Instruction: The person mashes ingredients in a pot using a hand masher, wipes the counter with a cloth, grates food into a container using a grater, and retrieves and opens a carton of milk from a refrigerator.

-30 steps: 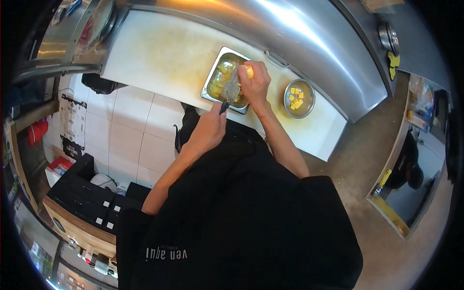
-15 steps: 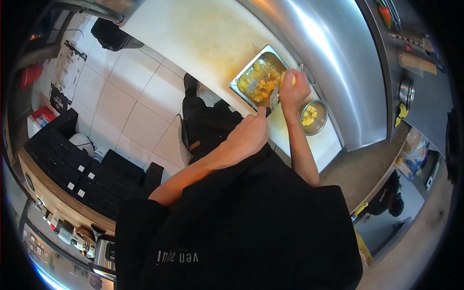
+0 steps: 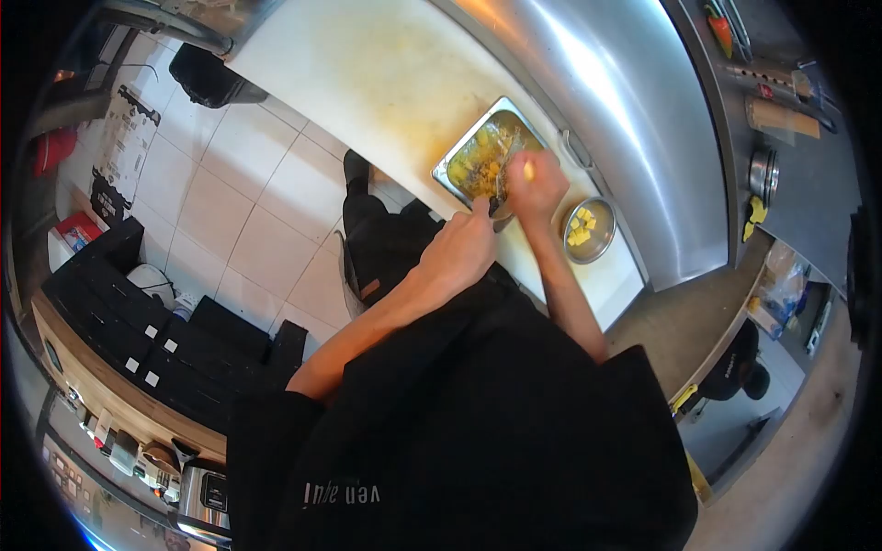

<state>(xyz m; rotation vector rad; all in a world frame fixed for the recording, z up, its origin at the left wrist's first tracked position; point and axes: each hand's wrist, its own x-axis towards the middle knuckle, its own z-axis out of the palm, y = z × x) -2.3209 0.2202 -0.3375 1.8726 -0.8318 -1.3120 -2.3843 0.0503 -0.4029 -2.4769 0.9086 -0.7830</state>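
My left hand is closed around the black handle of a knife, beside the near edge of a metal tray. The knife's blade is hard to make out. In my right hand, fingers wrapped round it, is a pale yellow piece of food, mostly hidden by the fingers; its kind is unclear. This hand is over the right end of the rectangular metal tray, which holds wet yellow and brownish scraps. Just right of my right wrist stands a round metal bowl with yellow cubes.
Tray and bowl stand on a long white board, stained yellow in places. Behind it runs a curved shiny steel surface. Black drawers stand behind me to the left, over a tiled floor. Another person is at lower right.
Both hands have shifted slightly left, and the right hand is a little lower. The knife blade, plain before beside the right hand, is now harder to see. The whole view has tilted slightly.
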